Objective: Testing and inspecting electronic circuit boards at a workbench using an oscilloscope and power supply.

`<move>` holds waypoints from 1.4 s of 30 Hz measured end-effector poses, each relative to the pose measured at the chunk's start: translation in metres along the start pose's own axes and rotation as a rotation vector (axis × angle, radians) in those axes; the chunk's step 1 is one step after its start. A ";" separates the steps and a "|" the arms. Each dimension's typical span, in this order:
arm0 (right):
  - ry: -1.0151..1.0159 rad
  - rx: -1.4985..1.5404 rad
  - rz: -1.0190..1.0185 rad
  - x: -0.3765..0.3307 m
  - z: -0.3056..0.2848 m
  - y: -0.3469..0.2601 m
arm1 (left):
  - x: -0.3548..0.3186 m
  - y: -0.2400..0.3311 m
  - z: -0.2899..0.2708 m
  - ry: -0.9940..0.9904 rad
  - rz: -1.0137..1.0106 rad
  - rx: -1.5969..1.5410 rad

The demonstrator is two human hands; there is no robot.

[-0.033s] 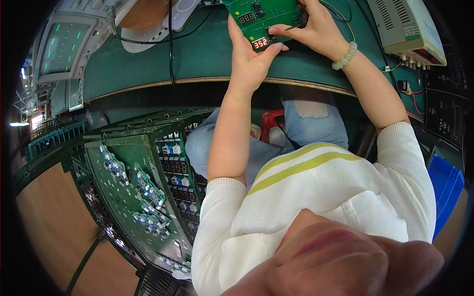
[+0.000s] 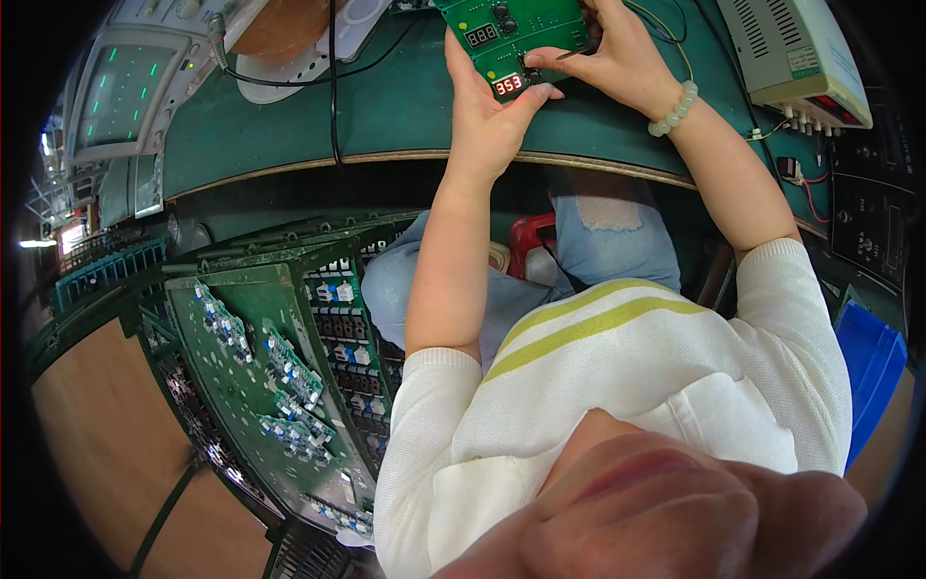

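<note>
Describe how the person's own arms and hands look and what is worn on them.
Both forearms are bare. The left hand wears nothing. The right hand has a pale green bead bracelet at the wrist. White knit sleeves with ribbed cuffs end near the elbows.

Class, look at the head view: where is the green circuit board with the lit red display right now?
The green circuit board sits at top centre, above the green bench, held between the left hand and the right hand.
</note>
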State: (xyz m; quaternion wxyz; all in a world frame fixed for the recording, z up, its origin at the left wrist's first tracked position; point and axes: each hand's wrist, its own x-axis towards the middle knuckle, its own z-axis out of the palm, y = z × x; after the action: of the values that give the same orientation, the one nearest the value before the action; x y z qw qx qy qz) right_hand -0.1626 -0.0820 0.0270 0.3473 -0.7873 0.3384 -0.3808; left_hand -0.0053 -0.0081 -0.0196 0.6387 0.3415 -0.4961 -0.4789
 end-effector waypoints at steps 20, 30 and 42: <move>0.009 0.006 -0.014 -0.002 0.002 0.006 | 0.000 0.000 0.001 0.001 0.010 -0.017; 0.008 -0.020 -0.015 -0.002 0.001 0.007 | 0.000 0.001 0.001 0.011 0.001 -0.021; 0.004 0.026 0.002 0.000 0.002 0.007 | 0.001 0.001 0.001 0.004 0.005 -0.028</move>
State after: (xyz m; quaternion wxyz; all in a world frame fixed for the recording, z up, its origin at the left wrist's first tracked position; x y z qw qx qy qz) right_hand -0.1630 -0.0846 0.0207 0.3573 -0.7815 0.3351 -0.3865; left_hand -0.0056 -0.0085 -0.0185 0.6458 0.3321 -0.4889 -0.4833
